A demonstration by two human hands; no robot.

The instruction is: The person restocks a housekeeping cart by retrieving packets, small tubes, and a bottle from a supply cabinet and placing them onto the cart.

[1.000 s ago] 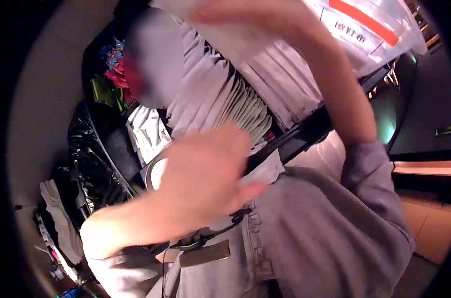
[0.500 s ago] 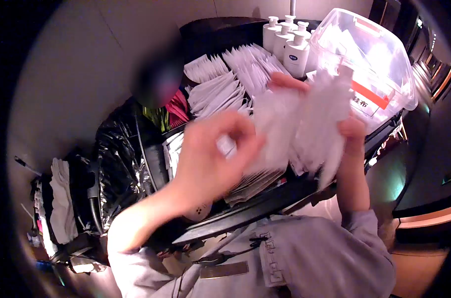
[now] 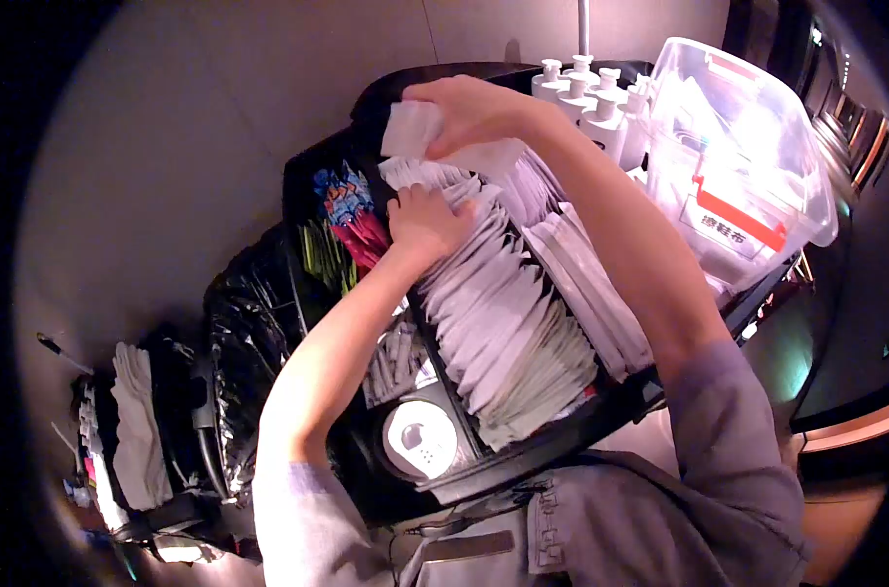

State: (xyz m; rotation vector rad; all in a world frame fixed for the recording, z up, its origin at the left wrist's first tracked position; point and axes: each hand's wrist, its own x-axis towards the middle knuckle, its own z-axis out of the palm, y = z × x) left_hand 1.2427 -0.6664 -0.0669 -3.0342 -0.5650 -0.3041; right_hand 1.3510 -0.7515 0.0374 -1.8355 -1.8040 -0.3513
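My right hand (image 3: pixel 479 112) is closed on some white paper packets (image 3: pixel 412 129) above the far end of the tray. Below it, my left hand (image 3: pixel 427 225) reaches into the black compartment tray (image 3: pixel 469 474). Its fingers are apart and rest against the upper end of a long row of white packets (image 3: pixel 498 308); the fingertips are partly hidden. More slim white packets (image 3: pixel 596 293) stand in the compartment to the right. Just left of my left hand lie pink wrappers (image 3: pixel 359 240), blue-and-red wrappers (image 3: pixel 347 196) and yellow-green wrappers (image 3: pixel 324 256).
White pump bottles (image 3: pixel 601 122) stand at the back right beside a clear plastic bin (image 3: pixel 816 196) with a labelled, red-edged front. A round white object (image 3: pixel 420 440) sits in the near left compartment. Black plastic (image 3: pixel 249 342) and a grey cloth (image 3: pixel 139 426) hang at the left.
Both hands have moved away and up to the tray's far end. My right hand has carried white packets leftward, over my left hand. The long packet row now shows in the tray.
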